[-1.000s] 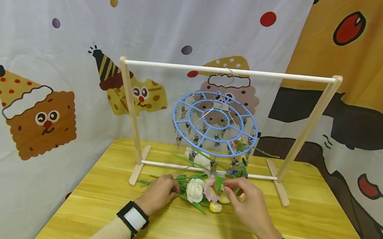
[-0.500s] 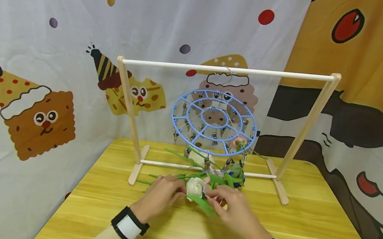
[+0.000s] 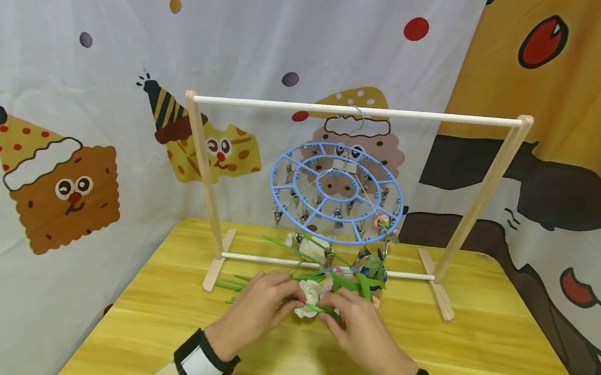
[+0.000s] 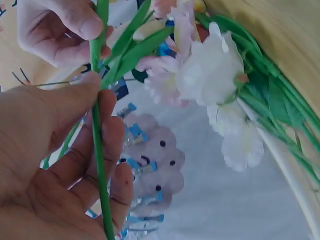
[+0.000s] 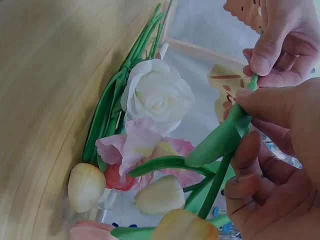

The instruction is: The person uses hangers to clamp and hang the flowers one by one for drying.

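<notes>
Since one second ago, the right hand (image 3: 361, 327) has moved in from beyond the pink flower (image 5: 135, 142) to the near right side of the white rose (image 3: 310, 292), close to the left hand (image 3: 263, 300) on the rose's left. Both hands pinch one leafy green stem (image 4: 98, 150) between thumb and fingers; it crosses just on the person's side of the rose, above the surface (image 3: 278, 369). Loose stems (image 3: 231, 284) lie left of the rose, and the pink flower is beside it on the right. Behind and above the rose, a blue round hanger (image 3: 339, 241) hangs from a wooden rack (image 3: 266, 104).
</notes>
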Demonstrator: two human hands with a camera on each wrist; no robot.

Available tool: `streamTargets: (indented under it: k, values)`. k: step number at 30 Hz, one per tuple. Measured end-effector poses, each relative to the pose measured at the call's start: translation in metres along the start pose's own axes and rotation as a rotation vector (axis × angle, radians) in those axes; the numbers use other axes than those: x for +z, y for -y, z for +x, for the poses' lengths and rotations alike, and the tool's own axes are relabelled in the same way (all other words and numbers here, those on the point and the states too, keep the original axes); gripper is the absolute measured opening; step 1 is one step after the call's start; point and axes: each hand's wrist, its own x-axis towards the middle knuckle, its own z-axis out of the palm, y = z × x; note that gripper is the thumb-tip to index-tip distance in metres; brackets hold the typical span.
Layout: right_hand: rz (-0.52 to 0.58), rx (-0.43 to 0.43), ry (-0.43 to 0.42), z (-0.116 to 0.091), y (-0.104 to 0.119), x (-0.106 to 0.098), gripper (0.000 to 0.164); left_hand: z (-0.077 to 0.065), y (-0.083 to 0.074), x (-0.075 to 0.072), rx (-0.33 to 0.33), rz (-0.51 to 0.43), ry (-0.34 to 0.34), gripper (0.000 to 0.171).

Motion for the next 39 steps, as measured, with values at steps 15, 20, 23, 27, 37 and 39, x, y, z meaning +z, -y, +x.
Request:
streamTargets:
  k: [15,20,23,27,37,39]
  values:
    - [0.007,0.039,-0.082,-0.004,-0.007,-0.024,0.025,-0.014,0.041,-0.036,-0.286,-0.298,-0.251,0.043]
    - [0.025,-0.026,-0.106,0.002,0.002,-0.023,0.027,-0.017,0.026,-0.017,-0.417,-0.535,-0.150,0.029]
    - [0.035,-0.048,-0.096,0.008,0.010,-0.021,0.027,-0.014,0.013,-0.006,-0.417,-0.643,-0.099,0.022]
    - [0.046,-0.076,-0.078,0.016,0.017,-0.019,0.025,-0.007,0.000,0.003,-0.374,-0.740,-0.117,0.016]
    - [-0.001,-0.223,-0.236,0.033,0.024,-0.037,0.029,-0.002,-0.006,0.004,-0.355,-0.755,-0.214,0.008]
    - [-0.025,-0.253,-0.322,0.040,0.024,-0.046,0.034,-0.002,-0.004,0.003,-0.362,-0.760,-0.219,0.007]
